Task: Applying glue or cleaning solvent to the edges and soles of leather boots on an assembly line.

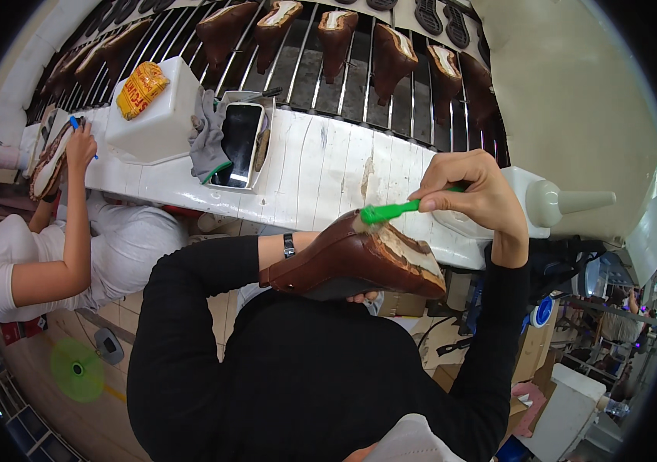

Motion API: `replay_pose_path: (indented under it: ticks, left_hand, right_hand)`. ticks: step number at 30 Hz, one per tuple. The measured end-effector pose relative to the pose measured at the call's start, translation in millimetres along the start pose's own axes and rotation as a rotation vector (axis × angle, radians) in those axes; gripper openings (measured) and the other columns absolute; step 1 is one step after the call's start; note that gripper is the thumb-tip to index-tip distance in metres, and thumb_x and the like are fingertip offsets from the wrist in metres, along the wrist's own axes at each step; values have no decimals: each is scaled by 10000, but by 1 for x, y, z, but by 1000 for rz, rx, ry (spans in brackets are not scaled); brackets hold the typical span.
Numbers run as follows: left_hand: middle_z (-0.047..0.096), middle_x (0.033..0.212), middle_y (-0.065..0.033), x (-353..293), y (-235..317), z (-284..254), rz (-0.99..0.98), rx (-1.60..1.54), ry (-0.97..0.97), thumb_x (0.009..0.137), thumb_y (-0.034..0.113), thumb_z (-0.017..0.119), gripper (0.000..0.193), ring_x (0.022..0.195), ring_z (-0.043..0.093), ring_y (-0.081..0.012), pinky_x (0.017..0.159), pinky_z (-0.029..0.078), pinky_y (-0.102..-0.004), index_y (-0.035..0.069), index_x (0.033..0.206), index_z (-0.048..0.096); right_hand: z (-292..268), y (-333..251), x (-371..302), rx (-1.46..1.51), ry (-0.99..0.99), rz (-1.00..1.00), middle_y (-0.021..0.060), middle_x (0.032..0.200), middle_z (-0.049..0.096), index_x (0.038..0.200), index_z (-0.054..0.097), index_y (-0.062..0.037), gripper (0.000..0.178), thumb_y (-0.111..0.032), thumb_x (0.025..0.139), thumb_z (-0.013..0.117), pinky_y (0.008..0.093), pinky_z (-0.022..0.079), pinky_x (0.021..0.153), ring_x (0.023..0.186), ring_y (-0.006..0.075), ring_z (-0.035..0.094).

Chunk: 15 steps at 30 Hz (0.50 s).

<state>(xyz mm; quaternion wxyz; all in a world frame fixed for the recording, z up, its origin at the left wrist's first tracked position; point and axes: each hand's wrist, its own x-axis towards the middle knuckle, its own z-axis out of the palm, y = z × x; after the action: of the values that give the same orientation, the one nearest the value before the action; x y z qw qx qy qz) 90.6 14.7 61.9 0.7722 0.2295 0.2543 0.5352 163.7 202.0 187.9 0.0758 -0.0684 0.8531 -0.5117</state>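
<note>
A brown leather shoe upper on its last (317, 262) lies tilted over my lap, its pale, rough-edged underside turned up and to the right. My left hand (364, 296) grips it from beneath; only some fingertips show below the shoe, the rest being hidden. Pinched between the thumb and fingers of my right hand (471, 189) is a green-handled brush (397, 209). Its bristles touch the upper edge of the shoe's underside, near the middle.
Beyond the white bench (320, 162), several brown shoes (336, 42) rest on a metal-rod rack (290, 85). A white box (155, 127), grey glove (209, 135) and tray with a phone (237, 142) sit left. A white bottle (548, 202) stands right. A co-worker (43, 262) brushes another shoe.
</note>
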Motion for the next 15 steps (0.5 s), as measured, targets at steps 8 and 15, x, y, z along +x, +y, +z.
replay_pose_path:
  ticks: [8,15]
  left_hand:
    - [649,1018,-237,-9,-12,-6,-82,-229,-75,978,348,515,476,787,692,-247,637,598,-347,-11,1291,505]
    - [651,1011,-244,-13,-14,-14,-150,-414,-137,978,308,531,456,795,694,-269,651,601,-358,-16,1298,499]
  right_hand:
    - [-7,9,3,33,-69,-75,77,722,684,738,712,13,143,-79,697,815,258,459,612,675,142,627]
    - [-33,21,12,4,-400,34,34,757,697,802,745,-47,152,-172,738,801,250,414,593,665,104,587]
